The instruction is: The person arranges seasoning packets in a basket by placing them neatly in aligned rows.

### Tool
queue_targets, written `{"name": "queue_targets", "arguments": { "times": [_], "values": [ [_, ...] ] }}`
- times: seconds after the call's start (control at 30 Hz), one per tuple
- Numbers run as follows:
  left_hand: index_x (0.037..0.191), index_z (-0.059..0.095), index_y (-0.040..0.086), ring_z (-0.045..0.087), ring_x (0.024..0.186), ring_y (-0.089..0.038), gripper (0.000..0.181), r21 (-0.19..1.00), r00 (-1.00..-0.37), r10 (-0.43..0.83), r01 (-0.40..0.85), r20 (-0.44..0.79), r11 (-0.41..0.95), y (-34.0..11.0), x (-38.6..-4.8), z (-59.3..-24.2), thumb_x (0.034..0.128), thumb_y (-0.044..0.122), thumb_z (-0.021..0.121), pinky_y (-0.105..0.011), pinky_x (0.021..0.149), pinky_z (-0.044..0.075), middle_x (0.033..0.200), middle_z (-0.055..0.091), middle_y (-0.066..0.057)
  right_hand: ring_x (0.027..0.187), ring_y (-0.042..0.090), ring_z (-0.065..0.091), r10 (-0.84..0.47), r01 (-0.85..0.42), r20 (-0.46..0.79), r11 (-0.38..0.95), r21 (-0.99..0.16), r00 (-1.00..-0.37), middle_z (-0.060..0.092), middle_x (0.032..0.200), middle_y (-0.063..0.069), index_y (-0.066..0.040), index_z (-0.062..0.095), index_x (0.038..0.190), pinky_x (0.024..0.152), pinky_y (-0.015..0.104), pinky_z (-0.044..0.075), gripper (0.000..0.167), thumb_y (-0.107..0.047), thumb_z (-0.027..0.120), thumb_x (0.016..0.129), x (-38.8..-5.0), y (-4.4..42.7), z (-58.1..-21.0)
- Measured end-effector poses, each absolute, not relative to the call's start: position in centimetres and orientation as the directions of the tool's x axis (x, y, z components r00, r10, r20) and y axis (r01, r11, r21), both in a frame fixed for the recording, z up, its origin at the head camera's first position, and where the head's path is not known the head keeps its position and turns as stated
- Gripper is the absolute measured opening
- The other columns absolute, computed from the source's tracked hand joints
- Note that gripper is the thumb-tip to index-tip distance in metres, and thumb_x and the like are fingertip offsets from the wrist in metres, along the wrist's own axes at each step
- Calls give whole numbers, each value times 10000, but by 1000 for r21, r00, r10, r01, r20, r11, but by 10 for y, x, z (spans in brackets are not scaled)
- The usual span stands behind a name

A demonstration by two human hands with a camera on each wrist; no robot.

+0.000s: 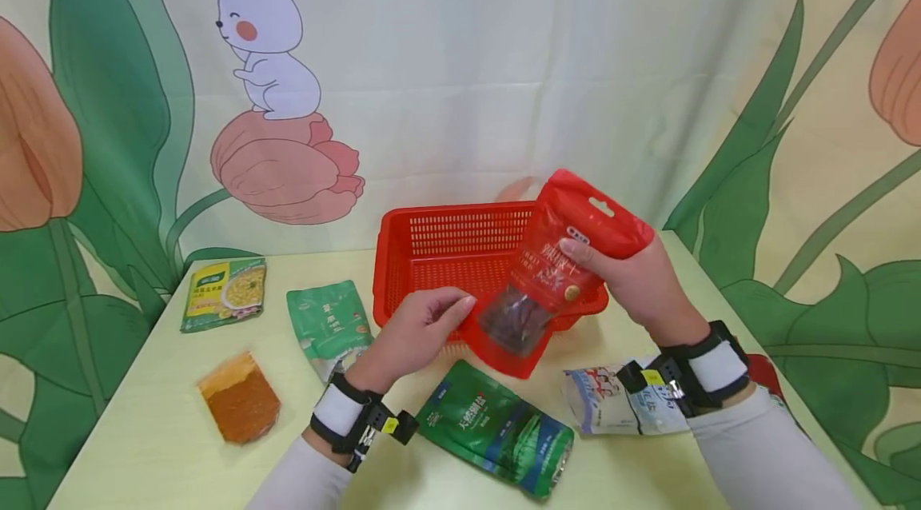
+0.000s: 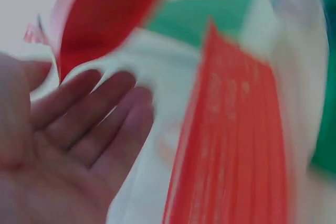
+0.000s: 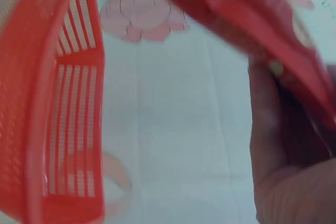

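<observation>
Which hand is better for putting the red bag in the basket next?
Probably the right hand. It grips the red bag by its upper side, with the thumb across the front. The left hand only pinches a lower corner. Both are near the basket.

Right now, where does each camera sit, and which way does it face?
Head: worn on the person's head, facing forward and down over the table; both hands, the left hand and right hand, and forearms show.
Left wrist: faces past the left palm and fingers toward the red pouch and red basket.
Right wrist: faces past part of the right hand toward the pouch, basket and printed backdrop.
Both wrist views share the pouch and basket, though blurred.
</observation>
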State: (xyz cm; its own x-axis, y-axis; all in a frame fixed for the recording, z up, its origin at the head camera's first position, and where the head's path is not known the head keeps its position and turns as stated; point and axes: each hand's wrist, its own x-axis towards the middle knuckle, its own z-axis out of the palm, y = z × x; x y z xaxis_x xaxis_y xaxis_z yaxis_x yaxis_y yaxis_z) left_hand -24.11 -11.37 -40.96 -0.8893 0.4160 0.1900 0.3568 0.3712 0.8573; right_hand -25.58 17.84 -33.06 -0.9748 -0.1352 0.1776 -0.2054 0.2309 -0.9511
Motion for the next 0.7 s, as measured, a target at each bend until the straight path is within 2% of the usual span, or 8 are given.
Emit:
{"name": "queue_targets", "arguments": {
  "times": [0.1, 0.2, 0.27, 0.33, 0.47, 0.7],
  "values": [
    [1171, 742, 180, 666, 920, -204, 216, 693, -912, 325, 404, 252, 597, -122, -252, -417, 1008, 295, 660, -363, 823, 595, 1021, 756, 6, 1238, 222, 556, -21, -219, 220, 234, -947, -975, 554, 1397, 47, -175, 413, 1476, 832, 283, 609, 763, -455, 792, 876, -277, 182, -327],
    [1202, 732, 138, 685, 972, -201, 335, 508, -911, 331, 412, 246, 756, -127, -261, -426, 927, 326, 767, -367, 879, 599, 1079, 753, -13, 1238, 203, 542, 75, -215, 242, 262, -941, -967, 553, 1406, 40, -172, 410, 1479, 856, 288, 601, 801, -514, 786, 860, -299, 181, -328],
    [1186, 732, 126, 677, 927, -183, 396, 411, -912, 349, 409, 216, 815, -129, -266, -433, 872, 350, 822, -347, 846, 601, 1033, 748, -13, 1214, 213, 560, 122, -219, 266, 304, -927, -956, 582, 1390, 64, -140, 441, 1469, 885, 335, 602, 791, -519, 780, 863, -315, 180, -332],
    [1133, 737, 141, 633, 816, -141, 388, 328, -914, 361, 405, 186, 854, -129, -269, -440, 839, 369, 850, -307, 762, 585, 922, 725, 12, 1156, 249, 609, 160, -220, 297, 375, -901, -941, 637, 1338, 107, -87, 499, 1425, 902, 398, 605, 742, -506, 771, 877, -330, 178, -337],
    [1019, 740, 158, 585, 701, -128, 258, 249, -913, 368, 403, 174, 881, -127, -272, -447, 847, 317, 849, -283, 662, 541, 794, 688, 25, 1063, 353, 678, 213, -156, 314, 540, -827, -925, 697, 1248, 214, 11, 566, 1352, 915, 507, 597, 658, -455, 735, 920, -355, 178, -352],
    [1002, 785, 162, 610, 706, -156, 180, 206, -911, 347, 392, 223, 896, -124, -274, -450, 839, 196, 853, -322, 668, 551, 822, 740, -5, 968, 395, 702, 209, -29, 246, 704, -710, -947, 712, 1181, 249, 48, 599, 1305, 892, 535, 597, 542, -368, 692, 970, -378, 175, -373]
  ]
}}
